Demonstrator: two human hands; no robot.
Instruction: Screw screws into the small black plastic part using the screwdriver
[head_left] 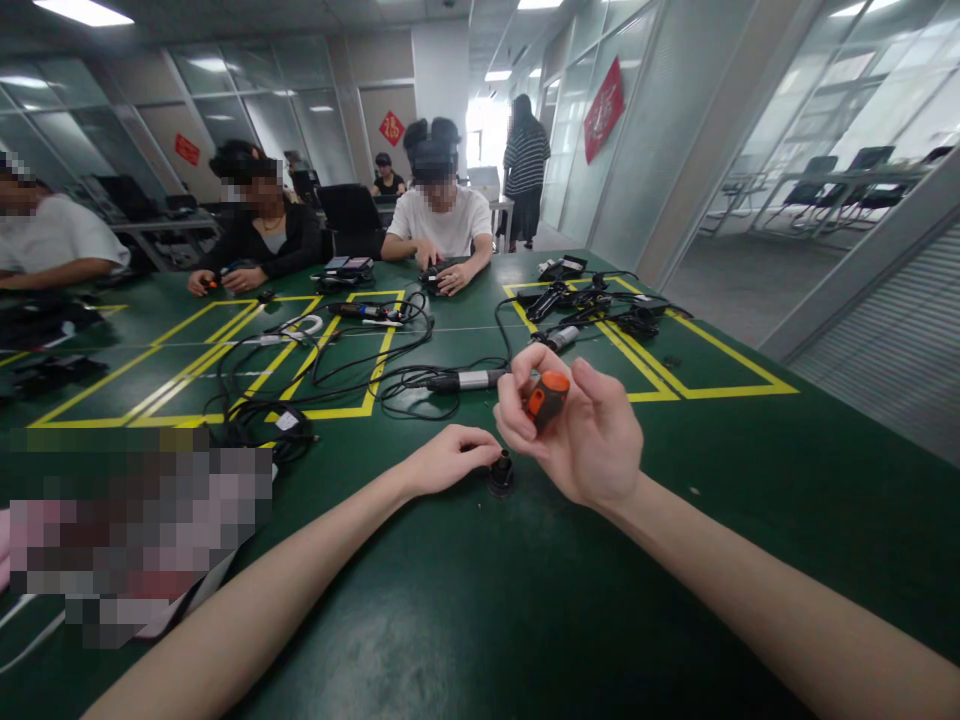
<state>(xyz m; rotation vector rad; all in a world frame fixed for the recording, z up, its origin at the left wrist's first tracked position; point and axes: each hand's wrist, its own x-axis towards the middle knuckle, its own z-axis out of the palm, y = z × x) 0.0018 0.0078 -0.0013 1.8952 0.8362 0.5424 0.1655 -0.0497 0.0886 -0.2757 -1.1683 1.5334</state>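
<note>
My right hand (pixel 596 435) is raised above the table, palm turned up, with its fingers curled round a screwdriver (pixel 550 400). Only the orange and dark grey handle shows, its end toward me; the shaft is hidden. Below and to the left, my left hand (pixel 442 460) rests at the green table top (pixel 420 620). Its thumb and fingers grip a small black cylindrical part (pixel 501 480) with a wider round base, which stands upright on the table. The far side of that part is partly covered by my fingers.
Black cables (pixel 337 365) lie tangled ahead, with a silver-and-black cylindrical device (pixel 469 381) beyond my hands. More cables and black devices (pixel 577 300) lie at the back right. Yellow tape (pixel 739 390) marks rectangles. A blurred-out item (pixel 142 540) lies left. Co-workers (pixel 442 215) sit opposite.
</note>
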